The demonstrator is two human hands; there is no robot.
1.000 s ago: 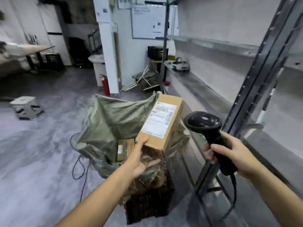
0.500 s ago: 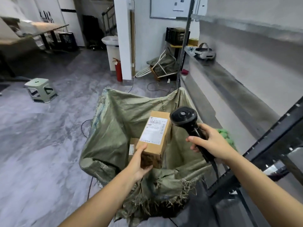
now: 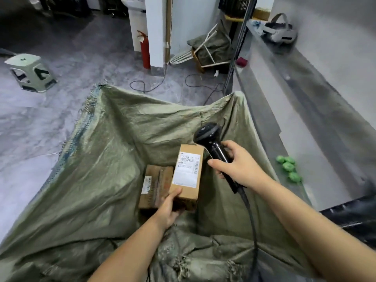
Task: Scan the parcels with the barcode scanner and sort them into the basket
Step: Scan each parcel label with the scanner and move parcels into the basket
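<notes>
At lower centre, the left hand [image 3: 168, 210] grips the near end of the parcel [image 3: 187, 176], its long axis pointing up-frame over the sack [image 3: 114, 159], while the right hand [image 3: 238, 167], just right of it, clasps the scanner [image 3: 209, 135].

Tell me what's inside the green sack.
A cardboard box lies inside the sack. The left hand holds a labelled box beside it. Whatever lies under the boxes or the near folds is hidden.
</notes>
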